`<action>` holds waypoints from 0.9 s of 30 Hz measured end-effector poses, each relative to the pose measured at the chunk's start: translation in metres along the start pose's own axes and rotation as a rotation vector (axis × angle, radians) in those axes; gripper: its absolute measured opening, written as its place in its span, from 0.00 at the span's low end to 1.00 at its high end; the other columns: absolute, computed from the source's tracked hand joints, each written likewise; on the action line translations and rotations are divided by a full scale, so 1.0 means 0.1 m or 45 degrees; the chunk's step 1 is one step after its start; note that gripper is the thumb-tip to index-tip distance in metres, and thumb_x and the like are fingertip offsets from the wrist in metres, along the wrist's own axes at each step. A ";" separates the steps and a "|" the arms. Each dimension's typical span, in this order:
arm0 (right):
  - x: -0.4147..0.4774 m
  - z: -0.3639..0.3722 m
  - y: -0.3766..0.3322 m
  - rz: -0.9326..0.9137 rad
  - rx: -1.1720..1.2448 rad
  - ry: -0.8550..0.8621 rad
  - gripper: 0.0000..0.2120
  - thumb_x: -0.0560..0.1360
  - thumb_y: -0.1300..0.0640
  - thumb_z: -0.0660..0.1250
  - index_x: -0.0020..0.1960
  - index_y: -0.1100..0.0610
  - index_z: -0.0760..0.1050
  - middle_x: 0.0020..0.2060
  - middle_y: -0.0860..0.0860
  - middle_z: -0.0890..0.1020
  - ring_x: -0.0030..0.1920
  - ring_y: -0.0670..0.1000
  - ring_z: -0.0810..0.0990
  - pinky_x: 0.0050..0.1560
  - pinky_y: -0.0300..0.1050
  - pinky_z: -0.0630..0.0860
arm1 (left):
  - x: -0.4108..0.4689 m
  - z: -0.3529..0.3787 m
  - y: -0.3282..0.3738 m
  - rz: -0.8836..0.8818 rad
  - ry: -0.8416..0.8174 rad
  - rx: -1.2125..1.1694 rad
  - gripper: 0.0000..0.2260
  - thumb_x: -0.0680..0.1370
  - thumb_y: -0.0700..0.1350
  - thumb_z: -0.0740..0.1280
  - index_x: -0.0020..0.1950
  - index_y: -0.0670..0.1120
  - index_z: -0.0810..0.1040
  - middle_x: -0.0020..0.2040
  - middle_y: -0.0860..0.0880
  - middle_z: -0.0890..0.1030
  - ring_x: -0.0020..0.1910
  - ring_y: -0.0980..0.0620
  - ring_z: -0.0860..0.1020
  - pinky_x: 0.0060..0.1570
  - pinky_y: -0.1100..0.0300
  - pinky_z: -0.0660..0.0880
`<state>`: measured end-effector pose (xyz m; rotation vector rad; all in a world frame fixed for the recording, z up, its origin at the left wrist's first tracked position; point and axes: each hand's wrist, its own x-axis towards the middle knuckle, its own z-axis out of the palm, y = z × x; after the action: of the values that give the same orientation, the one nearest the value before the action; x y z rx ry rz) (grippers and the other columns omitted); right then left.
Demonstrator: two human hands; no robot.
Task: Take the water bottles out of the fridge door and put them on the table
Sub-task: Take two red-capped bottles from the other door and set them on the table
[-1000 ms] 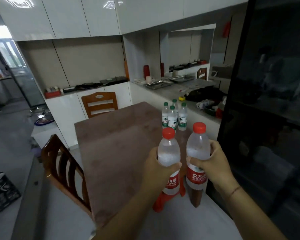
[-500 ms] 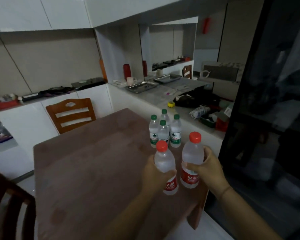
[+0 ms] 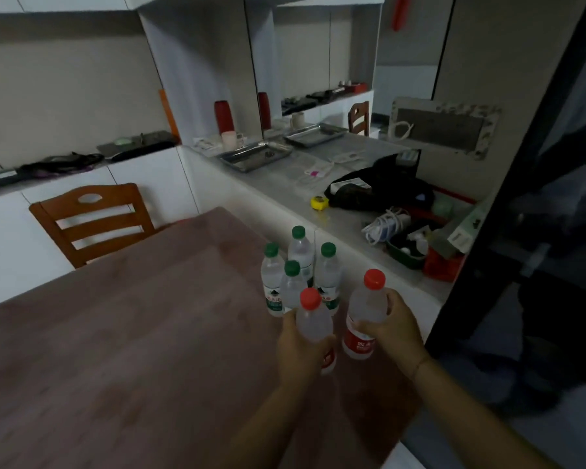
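My left hand [image 3: 300,346] grips a clear water bottle with a red cap and red label [image 3: 312,316]. My right hand [image 3: 394,328] grips a second red-capped bottle [image 3: 366,308] just to its right. Both bottles are upright, low over the right end of the brown table [image 3: 132,333]; whether their bases touch it I cannot tell. Several green-capped water bottles [image 3: 300,265] stand in a cluster on the table right behind them. The dark fridge [image 3: 538,231] fills the right side.
A wooden chair [image 3: 92,220] stands at the table's far side. A grey counter [image 3: 285,187] to the right of the table carries metal trays, a black bag, cables, a yellow tape measure and a green basket. White cabinets line the back wall.
Both hands have carried the red-capped bottles forward and down over the table, closer to the green-capped cluster. My view has moved nearer to the table.
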<state>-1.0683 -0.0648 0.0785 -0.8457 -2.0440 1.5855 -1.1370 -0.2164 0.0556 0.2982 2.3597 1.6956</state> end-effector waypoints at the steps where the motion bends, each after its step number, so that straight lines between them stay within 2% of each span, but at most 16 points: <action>1: 0.12 0.01 0.02 -0.002 -0.009 -0.021 0.28 0.64 0.63 0.78 0.59 0.52 0.70 0.54 0.49 0.77 0.56 0.51 0.75 0.57 0.47 0.74 | 0.07 0.08 -0.01 -0.015 0.018 0.005 0.30 0.62 0.43 0.79 0.61 0.48 0.71 0.56 0.50 0.79 0.56 0.49 0.78 0.55 0.50 0.78; 8: 0.71 0.05 0.24 -0.021 -0.048 -0.145 0.28 0.64 0.64 0.77 0.59 0.51 0.71 0.48 0.43 0.76 0.50 0.46 0.75 0.46 0.31 0.70 | 0.40 0.47 -0.11 -0.084 0.116 0.029 0.31 0.63 0.43 0.78 0.62 0.51 0.70 0.57 0.51 0.79 0.56 0.51 0.77 0.55 0.51 0.78; 13: 0.91 0.09 0.43 0.009 -0.040 -0.205 0.32 0.63 0.64 0.78 0.63 0.54 0.70 0.53 0.47 0.77 0.53 0.47 0.75 0.53 0.39 0.72 | 0.48 0.59 -0.16 -0.098 0.167 0.086 0.30 0.63 0.42 0.78 0.59 0.56 0.68 0.55 0.53 0.78 0.54 0.52 0.77 0.51 0.58 0.77; 15: 0.95 0.11 0.47 -0.004 -0.045 -0.224 0.32 0.63 0.64 0.78 0.63 0.52 0.70 0.53 0.46 0.77 0.54 0.47 0.75 0.53 0.39 0.72 | 0.51 0.61 -0.16 -0.103 0.168 0.105 0.31 0.64 0.41 0.78 0.59 0.56 0.67 0.54 0.54 0.77 0.53 0.53 0.76 0.49 0.62 0.75; 19: 1.01 0.12 0.53 -0.014 -0.055 -0.269 0.34 0.63 0.64 0.78 0.65 0.51 0.69 0.54 0.44 0.76 0.56 0.45 0.74 0.54 0.38 0.72 | 0.55 0.62 -0.17 -0.107 0.151 0.135 0.30 0.64 0.41 0.78 0.59 0.56 0.67 0.55 0.54 0.77 0.54 0.53 0.76 0.49 0.62 0.75; 22: 1.02 0.12 0.57 -0.005 -0.066 -0.289 0.36 0.64 0.64 0.77 0.67 0.52 0.66 0.58 0.47 0.75 0.59 0.46 0.73 0.58 0.41 0.72 | 0.55 0.62 -0.18 -0.105 0.133 0.133 0.28 0.65 0.40 0.77 0.55 0.57 0.67 0.53 0.55 0.77 0.52 0.55 0.76 0.42 0.69 0.73; 24: 1.01 0.11 0.59 -0.012 -0.067 -0.288 0.37 0.64 0.63 0.77 0.69 0.53 0.65 0.61 0.48 0.74 0.60 0.47 0.73 0.61 0.43 0.72 | 0.54 0.61 -0.20 -0.109 0.131 0.138 0.27 0.65 0.39 0.77 0.53 0.60 0.67 0.52 0.56 0.77 0.50 0.57 0.76 0.39 0.68 0.74; 27: 0.98 0.12 0.59 0.002 -0.036 -0.284 0.38 0.64 0.64 0.77 0.70 0.53 0.63 0.62 0.49 0.73 0.61 0.48 0.72 0.60 0.42 0.71 | 0.52 0.59 -0.22 -0.113 0.112 0.152 0.29 0.64 0.42 0.78 0.57 0.57 0.68 0.56 0.52 0.77 0.54 0.54 0.76 0.46 0.64 0.76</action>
<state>-1.1355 0.0034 0.0145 -0.7073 -2.2224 1.7225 -1.1700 -0.1555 0.0130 0.1387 2.5031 1.5623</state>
